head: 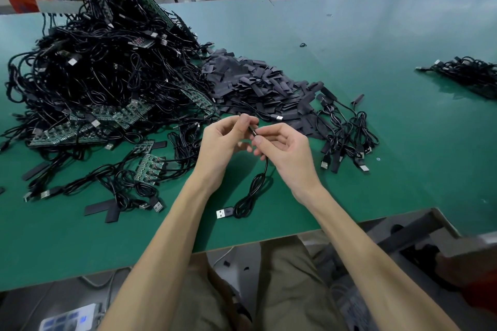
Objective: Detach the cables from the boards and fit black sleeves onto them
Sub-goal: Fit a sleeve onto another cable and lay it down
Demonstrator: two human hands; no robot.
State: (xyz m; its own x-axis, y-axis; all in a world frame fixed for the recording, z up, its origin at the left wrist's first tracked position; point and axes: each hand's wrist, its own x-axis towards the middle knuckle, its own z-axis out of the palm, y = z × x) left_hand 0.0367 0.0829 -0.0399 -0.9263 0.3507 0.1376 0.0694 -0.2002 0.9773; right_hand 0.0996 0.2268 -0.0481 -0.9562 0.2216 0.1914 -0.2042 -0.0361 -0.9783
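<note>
Nothing is reading clearly as text, label, brand, number or sign anywhere in the view. A small dark rectangular board [139,42] is lying near the top of the big tangled pile of black cables [102,75] and is showing faint red marks, too blurred to make out as digits. At the foot of that pile, green circuit boards [113,115] are carrying fine pale specks, too small to tell as print. Well below the pile, past the near edge of the green counter [349,35], a pale flat device [68,320] is showing blue patches, and no letters are coming through on them.
</note>
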